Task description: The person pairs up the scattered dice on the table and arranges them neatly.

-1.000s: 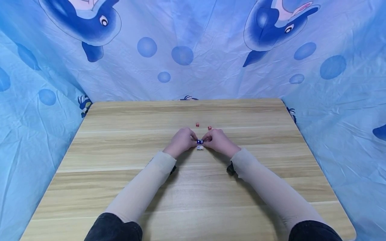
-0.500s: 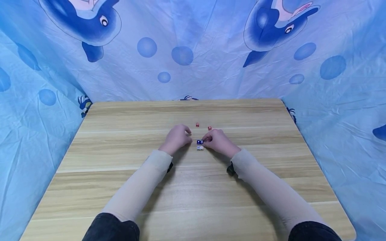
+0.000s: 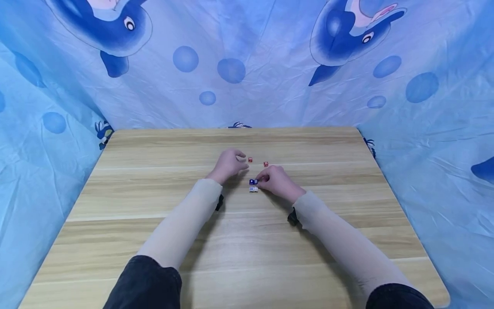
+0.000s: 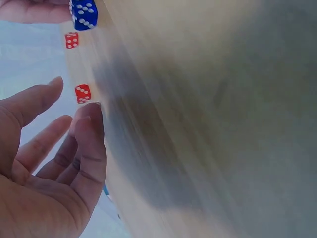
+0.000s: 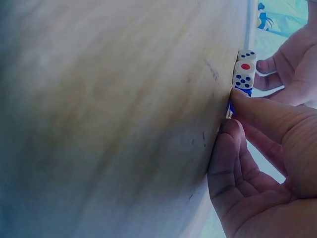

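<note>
Two blue dice sit side by side on the wooden table, right behind two white dice. My right hand pinches the right blue die between thumb and forefinger; in the right wrist view the thumb covers most of the blue, with a white die beyond it. Farther back, my left hand is held with fingers parted and bent, nothing between them. Its fingertips are close to the left red die, also visible in the left wrist view as a red die. A second red die lies to the right.
The light wooden table extends around the dice on every side. A blue cloth with dolphins hangs behind it and along both sides. Dark wrist straps with small cameras sit under the forearms.
My left hand has let go of the blue dice, drawn left, then moved forward to beside the left red die. My right hand has stayed at the blue dice. The head view has shifted slightly.
</note>
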`<state>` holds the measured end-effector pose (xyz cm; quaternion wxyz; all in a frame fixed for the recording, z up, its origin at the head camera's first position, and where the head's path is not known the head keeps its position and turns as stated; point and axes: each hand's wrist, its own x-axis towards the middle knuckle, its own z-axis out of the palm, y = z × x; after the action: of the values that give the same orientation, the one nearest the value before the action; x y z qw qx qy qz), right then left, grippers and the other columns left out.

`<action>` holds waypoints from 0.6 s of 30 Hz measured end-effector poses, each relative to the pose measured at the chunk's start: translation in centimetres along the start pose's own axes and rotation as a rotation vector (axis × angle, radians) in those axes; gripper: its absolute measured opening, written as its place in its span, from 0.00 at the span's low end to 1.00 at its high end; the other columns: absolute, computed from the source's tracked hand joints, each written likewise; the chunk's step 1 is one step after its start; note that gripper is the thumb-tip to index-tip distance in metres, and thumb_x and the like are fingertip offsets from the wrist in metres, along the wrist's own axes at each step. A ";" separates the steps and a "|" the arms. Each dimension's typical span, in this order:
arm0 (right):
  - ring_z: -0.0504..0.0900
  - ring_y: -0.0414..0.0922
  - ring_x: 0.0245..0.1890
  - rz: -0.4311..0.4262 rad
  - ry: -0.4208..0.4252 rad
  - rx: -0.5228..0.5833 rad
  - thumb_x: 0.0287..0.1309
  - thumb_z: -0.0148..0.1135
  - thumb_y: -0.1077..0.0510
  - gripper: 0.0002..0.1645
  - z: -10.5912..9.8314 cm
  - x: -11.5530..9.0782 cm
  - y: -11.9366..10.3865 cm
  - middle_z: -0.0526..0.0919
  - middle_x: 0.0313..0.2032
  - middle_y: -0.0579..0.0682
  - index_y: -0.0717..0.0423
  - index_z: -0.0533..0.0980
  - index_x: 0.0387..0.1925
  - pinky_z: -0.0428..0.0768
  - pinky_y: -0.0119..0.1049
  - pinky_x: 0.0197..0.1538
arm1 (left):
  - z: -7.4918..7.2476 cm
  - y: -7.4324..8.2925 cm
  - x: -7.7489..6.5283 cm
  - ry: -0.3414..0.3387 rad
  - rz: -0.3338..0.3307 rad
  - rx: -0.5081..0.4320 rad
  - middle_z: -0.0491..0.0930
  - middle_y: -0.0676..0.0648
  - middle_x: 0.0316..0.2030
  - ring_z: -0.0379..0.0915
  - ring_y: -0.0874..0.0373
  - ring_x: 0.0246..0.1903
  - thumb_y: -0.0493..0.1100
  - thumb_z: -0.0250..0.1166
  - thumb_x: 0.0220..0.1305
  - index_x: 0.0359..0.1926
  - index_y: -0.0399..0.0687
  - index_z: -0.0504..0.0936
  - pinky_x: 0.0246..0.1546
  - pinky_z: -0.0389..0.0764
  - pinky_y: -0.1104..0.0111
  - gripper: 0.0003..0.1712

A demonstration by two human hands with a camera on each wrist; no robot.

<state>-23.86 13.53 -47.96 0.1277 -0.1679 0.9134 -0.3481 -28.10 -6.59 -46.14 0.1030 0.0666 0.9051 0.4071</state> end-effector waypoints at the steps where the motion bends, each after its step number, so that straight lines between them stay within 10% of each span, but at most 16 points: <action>1: 0.80 0.41 0.30 -0.002 0.002 -0.001 0.57 0.75 0.63 0.11 0.0 0.0 0.0 0.84 0.32 0.43 0.55 0.87 0.43 0.78 0.36 0.37 | 0.0 0.0 0.2 -0.003 -0.004 -0.004 0.81 0.40 0.55 0.80 0.53 0.32 0.40 0.74 0.61 0.59 0.39 0.81 0.36 0.81 0.64 0.25; 18: 0.81 0.40 0.29 0.008 -0.002 0.017 0.57 0.75 0.62 0.10 0.1 0.1 0.4 0.85 0.30 0.42 0.55 0.88 0.42 0.79 0.35 0.36 | 1.2 -0.1 2.8 0.010 -0.040 0.018 0.83 0.43 0.52 0.80 0.55 0.33 0.37 0.76 0.57 0.51 0.42 0.87 0.30 0.81 0.66 0.19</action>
<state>-24.03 13.68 -48.27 0.1316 -0.1635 0.9109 -0.3554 -30.56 -5.17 -47.33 0.1060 0.0476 0.9104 0.3970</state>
